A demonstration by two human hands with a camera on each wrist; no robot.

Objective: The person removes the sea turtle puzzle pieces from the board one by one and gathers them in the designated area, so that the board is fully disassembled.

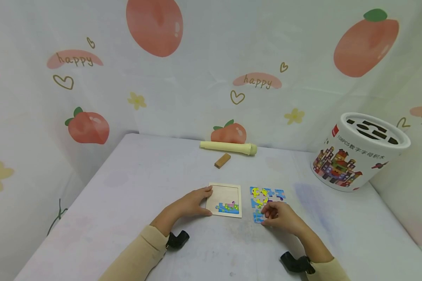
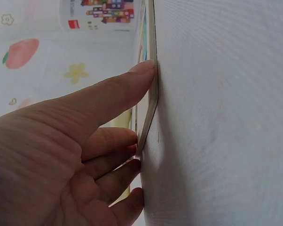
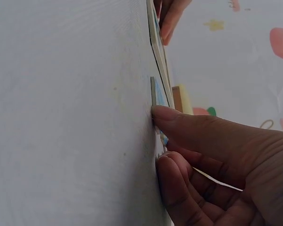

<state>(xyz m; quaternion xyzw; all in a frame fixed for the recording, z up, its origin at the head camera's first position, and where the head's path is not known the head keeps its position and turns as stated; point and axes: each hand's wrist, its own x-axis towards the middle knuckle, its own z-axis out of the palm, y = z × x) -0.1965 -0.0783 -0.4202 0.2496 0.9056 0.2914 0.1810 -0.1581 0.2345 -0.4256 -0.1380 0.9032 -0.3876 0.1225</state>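
My left hand (image 1: 191,202) holds the left side of a square wooden puzzle tray (image 1: 223,192), thumb at the near corner and fingers along the rim. In the left wrist view, the thumb (image 2: 144,70) presses on the tray's edge. Joined puzzle pieces (image 1: 228,208) fill the tray's lower right part; bare wood shows elsewhere. To the right, my right hand (image 1: 283,216) pinches a blue puzzle piece (image 1: 257,217) at the near end of a group of loose pieces (image 1: 256,192). Its fingers hide part of the group. The right wrist view shows the thumb at the piece's edge (image 3: 153,92).
Behind the tray lie a small brown wooden block (image 1: 222,160) and a pale yellow toy microphone (image 1: 228,147). A large white block bucket (image 1: 355,156) stands at the back right. A printed cloth (image 1: 183,89) hangs behind the white-covered table (image 1: 144,168).
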